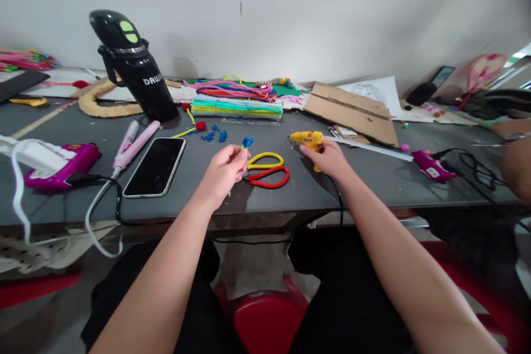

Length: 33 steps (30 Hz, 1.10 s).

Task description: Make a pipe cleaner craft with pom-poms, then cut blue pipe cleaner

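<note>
Pinched between the fingertips of my left hand (226,173) is a small blue pipe-cleaner piece (248,142), its curled blue top pointing up. My right hand (327,159) is wrapped round a yellow hot glue gun (306,139), nozzle to the left, with a long pale glue stick (369,146) out of its back. Between the hands lie scissors (269,177) with one yellow and one red handle loop; my left hand hides part of their blades. Several short blue pipe-cleaner bits (213,134) are scattered behind my left hand, beside a red-tipped yellow stem (186,131).
A black bottle (145,80), a phone (156,167) and a pink styling iron (135,146) stand or lie at left. Pipe-cleaner bundles (236,107) and cardboard (352,110) line the back. Purple power strips (433,166) with cords flank the work area. Part of another person (518,168) shows at far right.
</note>
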Each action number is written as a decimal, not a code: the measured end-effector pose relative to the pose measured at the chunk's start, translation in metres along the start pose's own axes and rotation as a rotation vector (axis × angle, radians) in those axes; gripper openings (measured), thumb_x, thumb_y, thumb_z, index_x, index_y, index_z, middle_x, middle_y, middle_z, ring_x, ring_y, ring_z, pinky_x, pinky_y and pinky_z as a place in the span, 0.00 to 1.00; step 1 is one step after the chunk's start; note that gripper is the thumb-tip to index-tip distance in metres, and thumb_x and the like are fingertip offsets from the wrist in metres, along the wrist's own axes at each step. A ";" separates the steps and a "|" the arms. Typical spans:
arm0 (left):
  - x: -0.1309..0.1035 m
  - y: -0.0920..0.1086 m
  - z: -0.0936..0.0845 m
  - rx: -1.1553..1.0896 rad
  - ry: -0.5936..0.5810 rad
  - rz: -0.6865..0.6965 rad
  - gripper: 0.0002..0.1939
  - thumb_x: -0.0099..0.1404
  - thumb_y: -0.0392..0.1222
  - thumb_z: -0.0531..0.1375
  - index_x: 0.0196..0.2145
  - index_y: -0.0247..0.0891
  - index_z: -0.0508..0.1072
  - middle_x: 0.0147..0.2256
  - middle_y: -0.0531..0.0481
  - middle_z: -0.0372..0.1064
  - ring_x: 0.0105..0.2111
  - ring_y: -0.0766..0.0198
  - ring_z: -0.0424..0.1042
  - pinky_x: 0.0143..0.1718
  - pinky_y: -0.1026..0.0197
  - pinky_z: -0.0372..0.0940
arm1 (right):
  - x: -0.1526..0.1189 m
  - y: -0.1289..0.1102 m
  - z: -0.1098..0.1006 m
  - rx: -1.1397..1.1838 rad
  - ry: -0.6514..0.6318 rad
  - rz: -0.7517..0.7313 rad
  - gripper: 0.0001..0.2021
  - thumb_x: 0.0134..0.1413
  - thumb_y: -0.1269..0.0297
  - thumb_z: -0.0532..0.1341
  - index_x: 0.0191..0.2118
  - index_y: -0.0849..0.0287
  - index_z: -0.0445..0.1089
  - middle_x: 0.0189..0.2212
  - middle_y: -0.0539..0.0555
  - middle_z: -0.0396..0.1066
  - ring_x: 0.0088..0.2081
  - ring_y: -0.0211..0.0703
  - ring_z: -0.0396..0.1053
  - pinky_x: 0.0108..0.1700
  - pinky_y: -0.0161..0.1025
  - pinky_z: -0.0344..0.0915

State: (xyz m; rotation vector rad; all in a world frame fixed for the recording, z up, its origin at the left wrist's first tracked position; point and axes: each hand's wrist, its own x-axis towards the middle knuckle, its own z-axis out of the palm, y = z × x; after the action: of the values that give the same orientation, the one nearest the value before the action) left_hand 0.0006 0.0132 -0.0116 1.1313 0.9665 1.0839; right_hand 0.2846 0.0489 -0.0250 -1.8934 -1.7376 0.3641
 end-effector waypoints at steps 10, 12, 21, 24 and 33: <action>0.001 0.001 -0.002 0.045 0.049 0.040 0.11 0.66 0.46 0.60 0.33 0.35 0.71 0.25 0.53 0.61 0.21 0.73 0.56 0.22 0.68 0.50 | -0.029 -0.047 0.003 0.891 -0.188 0.064 0.17 0.44 0.53 0.71 0.34 0.60 0.70 0.28 0.52 0.73 0.20 0.33 0.63 0.21 0.34 0.59; 0.001 0.000 -0.001 0.049 0.078 0.028 0.11 0.66 0.47 0.60 0.34 0.35 0.71 0.25 0.53 0.61 0.21 0.74 0.56 0.22 0.69 0.50 | -0.039 -0.058 0.004 0.867 -0.230 0.032 0.16 0.45 0.54 0.71 0.31 0.60 0.70 0.21 0.48 0.68 0.19 0.32 0.60 0.21 0.34 0.57; 0.000 0.001 0.003 0.076 0.115 0.019 0.13 0.65 0.48 0.61 0.35 0.34 0.72 0.24 0.53 0.63 0.21 0.73 0.57 0.22 0.69 0.50 | -0.057 -0.081 0.010 0.654 -0.237 -0.023 0.08 0.49 0.60 0.62 0.31 0.59 0.72 0.20 0.47 0.64 0.24 0.36 0.61 0.28 0.35 0.61; 0.000 0.001 0.004 0.085 0.109 0.039 0.14 0.65 0.50 0.61 0.34 0.34 0.72 0.24 0.53 0.64 0.20 0.72 0.58 0.21 0.68 0.50 | -0.058 -0.086 0.009 0.627 -0.232 -0.003 0.08 0.48 0.62 0.61 0.33 0.59 0.73 0.20 0.47 0.64 0.25 0.36 0.62 0.29 0.35 0.61; 0.001 0.000 0.005 0.077 0.088 0.042 0.14 0.64 0.50 0.61 0.34 0.34 0.73 0.24 0.52 0.65 0.21 0.72 0.58 0.21 0.67 0.50 | -0.055 -0.082 0.016 0.651 -0.194 -0.021 0.13 0.45 0.63 0.60 0.37 0.60 0.75 0.27 0.49 0.70 0.30 0.40 0.66 0.34 0.37 0.64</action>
State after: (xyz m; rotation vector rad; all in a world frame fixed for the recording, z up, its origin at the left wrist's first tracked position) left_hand 0.0059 0.0130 -0.0102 1.1791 1.0650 1.1468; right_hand 0.2007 0.0006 -0.0018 -1.3958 -1.4986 0.9961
